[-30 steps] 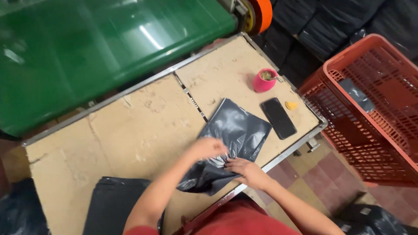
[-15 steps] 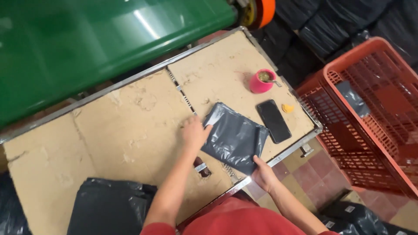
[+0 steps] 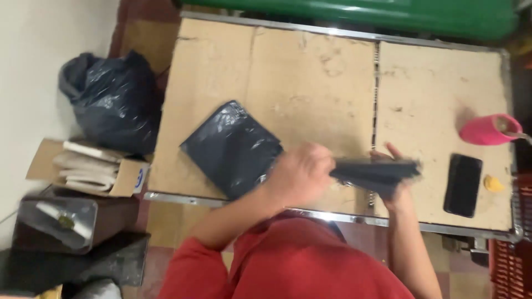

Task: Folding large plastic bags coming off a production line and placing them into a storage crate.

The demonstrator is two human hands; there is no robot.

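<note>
Since half a second ago the dark grey parcel has come up off the counter and now sits edge-on between both hands, blurred by motion; the view has also swung, so a stack of dark plastic bags lies in the middle of the board. The left hand is curled shut around the parcel's near end, at 9 o'clock of it. The right hand cups the other end from below, with a fingertip showing above the parcel's top edge; how tightly it closes cannot be told. The parcel is held just above the counter's front edge, at 3 o'clock of the bag stack and well apart from the black phone, which lies flat at 3 o'clock of the parcel. A pink cup stands at 12 o'clock of the phone. A small yellow bit lies just beside the phone at its 3 o'clock.
</note>
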